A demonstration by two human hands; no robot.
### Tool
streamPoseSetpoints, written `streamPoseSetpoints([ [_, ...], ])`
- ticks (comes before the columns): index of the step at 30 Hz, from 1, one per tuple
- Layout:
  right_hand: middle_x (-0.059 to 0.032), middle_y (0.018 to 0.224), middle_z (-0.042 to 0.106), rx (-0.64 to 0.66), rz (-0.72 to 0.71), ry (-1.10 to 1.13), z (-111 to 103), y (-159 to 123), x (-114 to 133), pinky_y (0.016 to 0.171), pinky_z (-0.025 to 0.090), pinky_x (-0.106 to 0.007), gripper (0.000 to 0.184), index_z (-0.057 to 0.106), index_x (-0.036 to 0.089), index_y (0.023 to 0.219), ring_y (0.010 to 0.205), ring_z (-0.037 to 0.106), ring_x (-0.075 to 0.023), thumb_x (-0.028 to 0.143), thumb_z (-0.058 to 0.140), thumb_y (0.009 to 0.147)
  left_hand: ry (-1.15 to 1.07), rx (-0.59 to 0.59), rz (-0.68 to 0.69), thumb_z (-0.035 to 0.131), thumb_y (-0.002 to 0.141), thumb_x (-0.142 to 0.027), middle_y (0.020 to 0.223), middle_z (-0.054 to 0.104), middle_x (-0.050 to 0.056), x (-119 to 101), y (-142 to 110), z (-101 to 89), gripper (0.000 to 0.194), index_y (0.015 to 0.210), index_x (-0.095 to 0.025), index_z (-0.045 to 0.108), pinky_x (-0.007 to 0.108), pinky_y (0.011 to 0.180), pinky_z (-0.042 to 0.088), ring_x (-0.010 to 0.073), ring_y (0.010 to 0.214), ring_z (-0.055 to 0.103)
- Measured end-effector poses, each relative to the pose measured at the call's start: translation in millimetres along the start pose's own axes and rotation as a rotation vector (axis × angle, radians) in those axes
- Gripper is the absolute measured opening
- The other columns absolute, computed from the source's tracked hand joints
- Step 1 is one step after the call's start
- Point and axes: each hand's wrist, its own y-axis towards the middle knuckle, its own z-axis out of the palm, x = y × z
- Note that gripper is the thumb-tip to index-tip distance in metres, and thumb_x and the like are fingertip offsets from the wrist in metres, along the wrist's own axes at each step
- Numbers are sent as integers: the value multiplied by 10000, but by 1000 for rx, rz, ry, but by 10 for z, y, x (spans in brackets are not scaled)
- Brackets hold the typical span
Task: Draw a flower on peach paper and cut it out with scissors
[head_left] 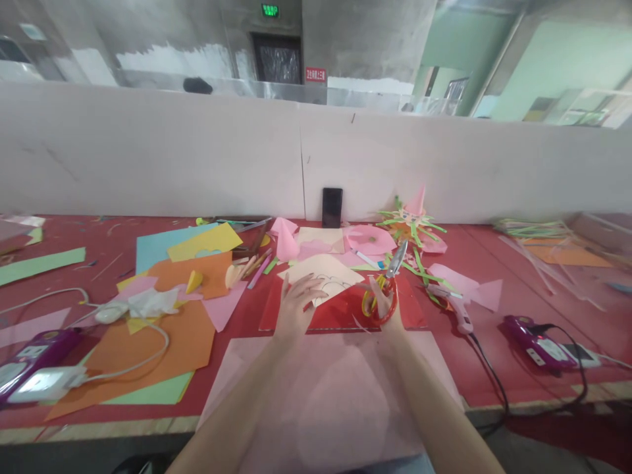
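Note:
My left hand [296, 304] rests with fingers spread flat on a cream paper sheet [330, 270] that bears a drawn outline and lies on a red sheet [340, 315]. My right hand [384, 304] grips red-handled scissors [390, 283], whose blades point up and away beside the cream paper. A large pink sheet [336, 388] lies under both forearms at the table's near edge.
Orange, yellow, blue and green sheets [182, 309] cover the left of the red table [494, 368]. A glue gun [457, 309] with a cable, purple devices [536, 336], a phone [332, 207] against the white partition, a paper craft figure [412, 224] and pencils [257, 266] surround the work.

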Motion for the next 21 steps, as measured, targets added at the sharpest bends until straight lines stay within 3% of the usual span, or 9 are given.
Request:
streamPoseSetpoints([
  [2, 25, 322, 475, -10, -12, -42, -1, 0, -3, 345, 384, -202, 371, 598, 158, 620, 296, 449, -87, 489, 527, 773, -11, -24, 32, 429, 651, 45, 1086, 632, 16, -23, 6, 7, 376, 725, -248, 654, 522, 1085, 103, 191, 1155, 479],
  [6, 36, 330, 484, -39, -91, -21, 2, 33, -41, 453, 465, -236, 293, 630, 139, 694, 311, 458, -83, 422, 575, 745, -49, -30, 11, 432, 620, 62, 1212, 550, 14, -17, 11, 19, 383, 692, -241, 654, 501, 1094, 129, 200, 1230, 398],
  [11, 25, 344, 498, -12, -34, -20, 2, 61, -103, 317, 345, -196, 297, 617, 126, 681, 291, 445, -90, 422, 604, 705, -31, -89, -181, 412, 617, 65, 1271, 487, 20, 87, 6, 20, 367, 661, -220, 638, 461, 1064, 255, 212, 1255, 358],
  [15, -7, 454, 583, -11, -5, -4, 12, 38, -97, 293, 330, -199, 328, 528, 154, 556, 291, 448, -84, 444, 623, 674, 106, 47, -325, 439, 632, 45, 1294, 459, 53, 219, -30, 62, 341, 673, -211, 659, 457, 1023, 317, 257, 1272, 327],
  [18, -25, 459, 598, 6, 41, -61, 4, 28, -80, 318, 353, -197, 337, 605, 128, 636, 311, 464, -88, 456, 580, 708, 140, 160, -353, 476, 665, 1, 1278, 480, 64, 306, -68, 121, 302, 711, -218, 678, 471, 1014, 326, 269, 1249, 362],
  [21, -25, 424, 583, 2, 67, -55, -13, 38, -79, 350, 379, -198, 346, 641, 112, 679, 322, 476, -93, 451, 573, 705, 105, 173, -372, 491, 672, -22, 1283, 481, 58, 362, -93, 169, 296, 755, -225, 690, 452, 1005, 350, 255, 1221, 403],
])
